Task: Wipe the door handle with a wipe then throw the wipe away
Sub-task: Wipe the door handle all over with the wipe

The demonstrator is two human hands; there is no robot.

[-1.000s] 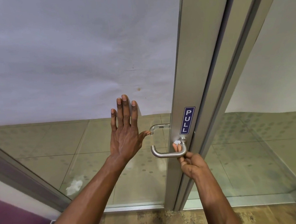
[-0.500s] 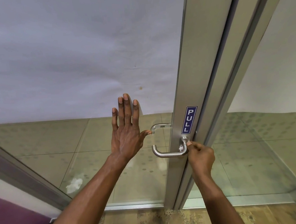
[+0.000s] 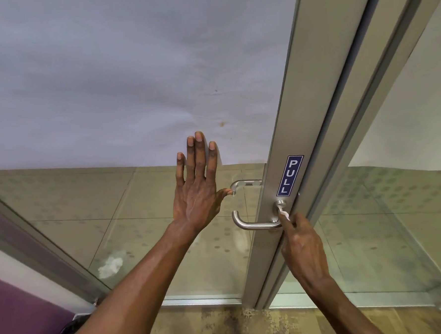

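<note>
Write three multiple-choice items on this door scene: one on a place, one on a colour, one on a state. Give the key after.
1. Where is the wipe pressed?
A. on the glass
B. at the door handle's base by the frame
C. on the floor

2. What colour is the PULL sign?
A. red
B. green
C. blue with white letters

3. How is the left hand held?
A. flat and open against the glass
C. closed round the handle
B. gripping the wipe

Key: 1 B, the right hand pinches the white wipe against the door handle near its mount. 2 C, as the sticker shows. 3 A, fingers spread, holding nothing.
</note>
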